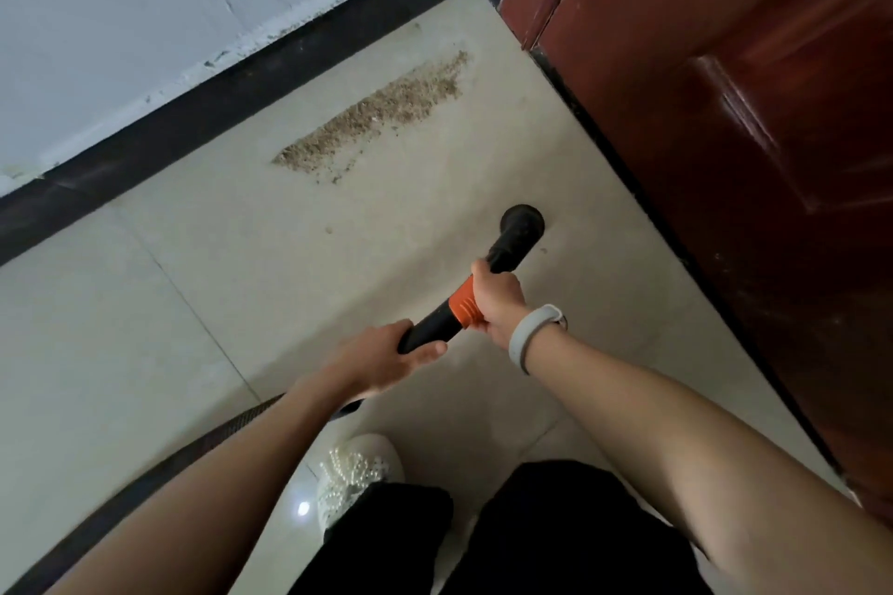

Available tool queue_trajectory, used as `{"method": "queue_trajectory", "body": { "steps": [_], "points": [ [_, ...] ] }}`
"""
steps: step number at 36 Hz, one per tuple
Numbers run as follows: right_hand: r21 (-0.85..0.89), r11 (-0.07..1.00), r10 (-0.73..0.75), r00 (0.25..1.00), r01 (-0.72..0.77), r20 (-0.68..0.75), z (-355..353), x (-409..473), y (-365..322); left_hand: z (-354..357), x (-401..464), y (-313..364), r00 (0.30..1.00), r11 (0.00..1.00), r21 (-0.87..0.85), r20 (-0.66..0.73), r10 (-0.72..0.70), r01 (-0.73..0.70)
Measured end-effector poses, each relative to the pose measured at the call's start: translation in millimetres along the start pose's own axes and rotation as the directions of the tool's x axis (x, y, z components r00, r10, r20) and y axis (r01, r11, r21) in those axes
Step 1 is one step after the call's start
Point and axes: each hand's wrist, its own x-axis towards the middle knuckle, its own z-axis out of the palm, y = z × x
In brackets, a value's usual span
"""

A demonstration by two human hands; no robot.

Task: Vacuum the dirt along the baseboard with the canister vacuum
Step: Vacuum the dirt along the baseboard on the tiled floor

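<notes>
Two hands are working the black vacuum wand (502,256) in the head view. Your right hand (497,300) is wrapping its fingers around the wand at the orange collar (465,302), and your left hand (381,360) is gripping the lower end of the wand, thumb lying along it. The round nozzle (523,220) is pointing down at the pale tiled floor (193,304), near the red-brown door (725,111); whether it is touching the tile is hard to tell from this angle. The dirt (381,111) is lying in a long sandy streak just beside the black baseboard (232,92), well apart from the nozzle. A dark ribbed hose (159,473) is trailing back under your left forearm. You are wearing a grey band (531,333) on the right wrist, and a white beaded shoe (357,473) is showing below.
</notes>
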Motion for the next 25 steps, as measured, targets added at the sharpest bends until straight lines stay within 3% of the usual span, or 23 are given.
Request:
{"method": "queue_trajectory", "body": {
  "steps": [9,12,17,25],
  "points": [
    [0.118,0.993,-0.025,0.999,0.03,-0.048,-3.7,9.5,28.6,19.4,-3.5,3.6,0.991,0.99,0.127,-0.126,-0.05,0.066],
    [0.151,0.989,0.019,0.998,-0.01,-0.06,-10.3,-0.2,45.5,31.5,-15.7,8.0,0.991,0.979,0.191,-0.122,-0.053,0.076],
    [0.223,0.967,0.117,0.992,-0.123,0.04,-11.1,-17.1,82.5,42.4,-39.6,-5.6,0.995,0.942,0.325,-0.082,-0.061,0.084],
    [0.296,0.953,0.087,0.995,-0.071,-0.04,0.9,-16.3,138.2,78.0,-35.6,-31.4,1.0,0.925,0.381,-0.007,0.005,-0.002]
  ]
}}
